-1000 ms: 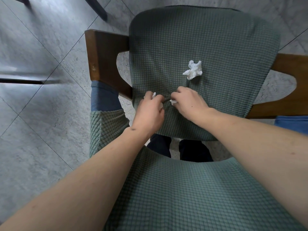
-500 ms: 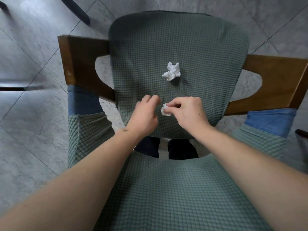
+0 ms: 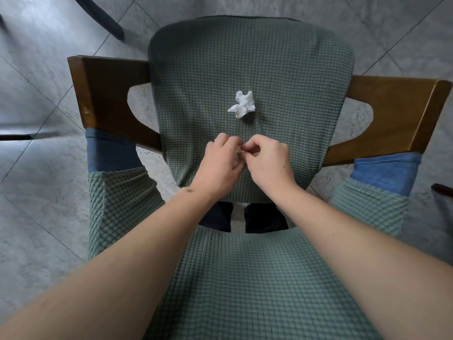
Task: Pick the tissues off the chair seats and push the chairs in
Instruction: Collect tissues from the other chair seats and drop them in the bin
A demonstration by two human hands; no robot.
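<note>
A small crumpled tissue (image 3: 237, 153) sits between both hands, pinched by the curled fingers of the right hand (image 3: 268, 161) and touched by the bent fingers of the left hand (image 3: 220, 165). Beyond the fingertips, a second crumpled tissue (image 3: 242, 104) lies apart on the green chair seat (image 3: 294, 94). Wooden armrests (image 3: 110, 94) stand at both sides. No writing is readable.

The left hand (image 3: 220, 165) has closed in against the right hand (image 3: 267, 160), and the small tissue (image 3: 238, 153) between them is now nearly hidden.
</note>
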